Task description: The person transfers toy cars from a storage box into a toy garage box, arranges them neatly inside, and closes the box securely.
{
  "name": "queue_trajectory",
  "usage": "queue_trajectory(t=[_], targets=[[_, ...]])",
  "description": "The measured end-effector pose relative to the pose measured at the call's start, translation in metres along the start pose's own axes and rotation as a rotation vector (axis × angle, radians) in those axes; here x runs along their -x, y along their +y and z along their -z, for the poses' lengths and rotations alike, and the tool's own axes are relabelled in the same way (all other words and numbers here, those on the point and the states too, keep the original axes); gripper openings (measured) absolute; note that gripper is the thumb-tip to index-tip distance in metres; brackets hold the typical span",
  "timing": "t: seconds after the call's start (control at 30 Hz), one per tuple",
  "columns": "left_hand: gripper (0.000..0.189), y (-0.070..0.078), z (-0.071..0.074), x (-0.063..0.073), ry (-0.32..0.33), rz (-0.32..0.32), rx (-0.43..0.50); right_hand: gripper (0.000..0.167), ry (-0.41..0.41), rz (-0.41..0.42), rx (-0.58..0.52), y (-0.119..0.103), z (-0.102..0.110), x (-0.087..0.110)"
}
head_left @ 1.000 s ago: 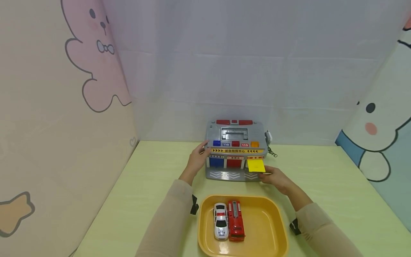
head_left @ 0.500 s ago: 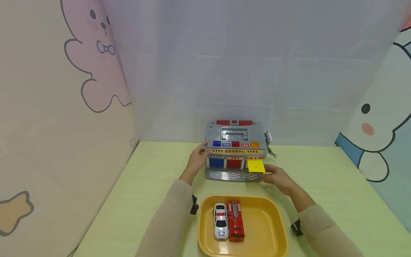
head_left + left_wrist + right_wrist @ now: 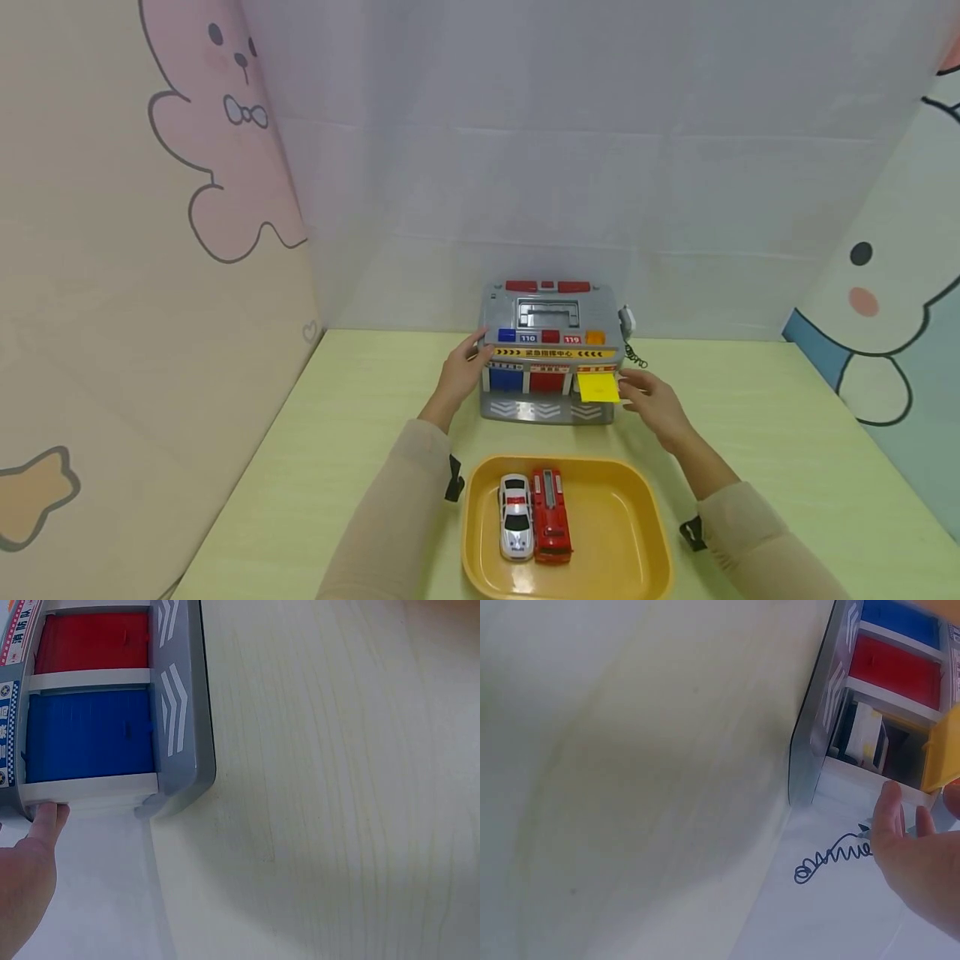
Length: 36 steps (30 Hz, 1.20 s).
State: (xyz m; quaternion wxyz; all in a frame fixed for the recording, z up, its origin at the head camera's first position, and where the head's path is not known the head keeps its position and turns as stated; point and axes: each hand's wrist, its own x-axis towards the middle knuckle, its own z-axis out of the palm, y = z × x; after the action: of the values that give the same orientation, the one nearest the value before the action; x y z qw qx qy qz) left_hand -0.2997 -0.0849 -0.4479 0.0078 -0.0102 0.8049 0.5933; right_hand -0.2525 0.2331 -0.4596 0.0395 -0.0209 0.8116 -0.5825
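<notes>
A grey toy emergency station [image 3: 547, 407] stands at the back of the table, with a blue door [image 3: 90, 735], a red door [image 3: 93, 642] and a raised yellow door [image 3: 598, 387]. In the right wrist view, a white toy vehicle [image 3: 864, 733] sits in the bay under the yellow door. My left hand [image 3: 458, 372] touches the station's left side with straight fingers, as the left wrist view shows. My right hand [image 3: 658, 410] is beside the yellow door, fingers loosely bent, fingertips right at the station's right side wall.
A yellow tray [image 3: 611, 533] in front of the station holds a white police car [image 3: 516, 521] and a red fire engine [image 3: 551, 525]. A toy handset [image 3: 627, 320] with a coiled black cord [image 3: 636, 357] hangs at the station's right side. A curtain rises behind the table.
My right hand has left the station's lower front right corner and risen to beside the yellow door. The left hand, the station and the tray have stayed in place.
</notes>
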Motion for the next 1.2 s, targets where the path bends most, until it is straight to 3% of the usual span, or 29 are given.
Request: queue_trajectory(t=[0.23, 0.6, 1.2], targets=[[0.048, 0.000, 0.000, 0.001, 0.003, 0.005, -0.002, 0.046, 0.136, 0.054, 0.148, -0.008, -0.002, 0.002], [0.048, 0.001, 0.000, 0.002, 0.004, 0.003, 0.002, 0.046, 0.231, 0.161, 0.290, -0.014, -0.009, 0.001], [0.049, -0.004, 0.001, -0.001, -0.014, -0.033, 0.012, 0.053, 0.200, 0.605, 0.625, -0.008, -0.017, -0.012]])
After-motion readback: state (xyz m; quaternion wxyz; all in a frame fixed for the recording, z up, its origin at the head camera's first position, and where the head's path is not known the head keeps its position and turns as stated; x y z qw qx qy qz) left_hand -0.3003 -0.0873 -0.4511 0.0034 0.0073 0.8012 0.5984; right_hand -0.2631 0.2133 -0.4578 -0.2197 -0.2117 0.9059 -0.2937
